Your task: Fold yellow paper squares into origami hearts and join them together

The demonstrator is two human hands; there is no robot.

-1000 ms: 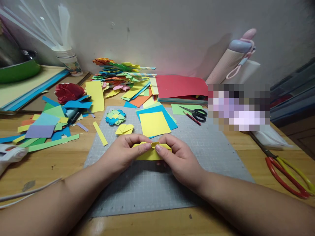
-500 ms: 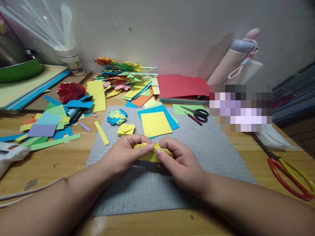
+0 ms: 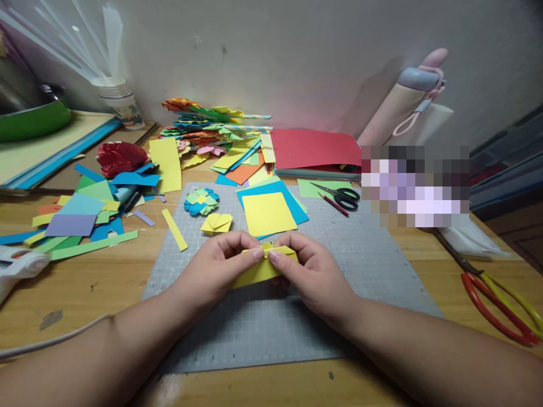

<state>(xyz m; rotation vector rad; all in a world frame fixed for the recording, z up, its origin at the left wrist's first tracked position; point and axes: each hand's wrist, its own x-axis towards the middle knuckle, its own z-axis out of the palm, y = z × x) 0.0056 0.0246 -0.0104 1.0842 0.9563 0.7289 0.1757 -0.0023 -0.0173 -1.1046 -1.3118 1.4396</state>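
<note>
Both hands pinch a partly folded piece of yellow paper (image 3: 258, 273) above the grey cutting mat (image 3: 271, 333). My left hand (image 3: 216, 260) grips its left side, thumb on the near face. From the other side my right hand (image 3: 311, 271) holds it, its thumb tip close to the left thumb. Fingers hide much of the fold. Just beyond the left hand lies a folded yellow paper heart (image 3: 216, 224). A blue-and-green paper flower (image 3: 201, 202) rests behind that. Flat yellow square paper (image 3: 270, 214) tops blue sheets (image 3: 292, 204) beyond the hands.
Black scissors (image 3: 341, 195) and a dark red pencil (image 3: 334, 204) lie at the mat's back right. Red-and-yellow-handled scissors (image 3: 498, 305) are on the right. Paper scraps (image 3: 72, 223) pile up at left, near a red paper flower (image 3: 121, 158). Folded paper pieces (image 3: 207, 127) stand behind.
The yellow paper has tilted, so more of its lower face shows below my fingers. Both hands keep their pinch with only slight shifts.
</note>
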